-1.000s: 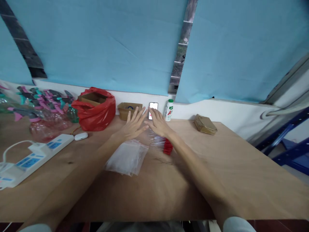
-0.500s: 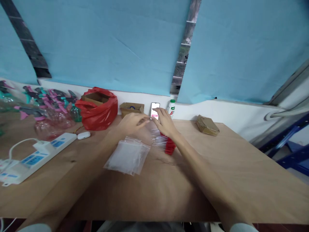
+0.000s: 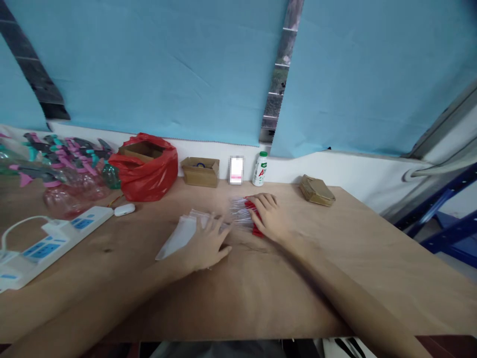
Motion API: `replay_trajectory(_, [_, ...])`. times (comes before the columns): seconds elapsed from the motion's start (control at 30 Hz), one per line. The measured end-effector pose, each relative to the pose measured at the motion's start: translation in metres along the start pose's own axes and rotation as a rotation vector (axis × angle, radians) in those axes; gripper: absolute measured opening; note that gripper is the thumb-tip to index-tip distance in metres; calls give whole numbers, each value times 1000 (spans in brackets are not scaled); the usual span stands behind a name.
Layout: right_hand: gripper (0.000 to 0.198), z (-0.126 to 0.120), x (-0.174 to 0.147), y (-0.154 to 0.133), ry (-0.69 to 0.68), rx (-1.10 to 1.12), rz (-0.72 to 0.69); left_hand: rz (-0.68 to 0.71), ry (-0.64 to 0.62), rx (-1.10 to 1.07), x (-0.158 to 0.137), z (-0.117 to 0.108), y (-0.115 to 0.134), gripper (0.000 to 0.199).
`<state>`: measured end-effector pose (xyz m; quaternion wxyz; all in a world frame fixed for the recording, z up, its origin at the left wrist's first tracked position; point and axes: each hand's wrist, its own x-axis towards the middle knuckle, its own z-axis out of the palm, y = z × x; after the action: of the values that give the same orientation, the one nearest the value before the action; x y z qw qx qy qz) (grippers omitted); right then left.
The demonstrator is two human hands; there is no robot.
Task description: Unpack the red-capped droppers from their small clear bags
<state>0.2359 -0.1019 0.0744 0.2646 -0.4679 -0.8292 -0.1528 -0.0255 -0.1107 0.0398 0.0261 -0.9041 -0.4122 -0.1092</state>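
Fingers spread, my left hand is over the right part of a stack of clear plastic bags lying on the table. Whether it touches them I cannot tell. My right hand rests over a bundle of thin, pale metallic-looking rods with red ends; its fingers lie loosely across the red ends, not wrapped round them. The pale rods point left, toward the bags. The hand hides part of the bundle, so its exact kind is unclear.
Against the wall stand a phone, a white bottle with green cap and an open cardboard box. A red plastic bag, spray bottles, a power strip and a white case are left; a brown package is right.
Both hands have come down from in front of the phone. My left hand is now over the plastic bags, my right over the red-ended rods. The view has shifted slightly.
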Motion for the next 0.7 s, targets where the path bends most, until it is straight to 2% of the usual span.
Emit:
replay_trajectory(0.07, [39,0,-11,2,-14,-15,1,-1,0,-10,-7,15,-12,54])
replay_trajectory(0.13, [37,1,-19,7,-22,-33,4,26,7,-12,-10,19,-28,49])
replay_trajectory(0.27, [30,3,-27,18,-14,-41,36,-4,-20,-3,-14,13,-55,57])
replay_trajectory(0.4, [30,3,-31,24,-5,-18,105,-16,11,35,-16,5,-69,59])
replay_trajectory(0.57, [25,9,-38,32,2,44,144,32,150,71,-11,-21,-64,51])
replay_trajectory(0.7, [21,13,-40,33,8,75,128,66,272,-38,-5,-45,-38,49])
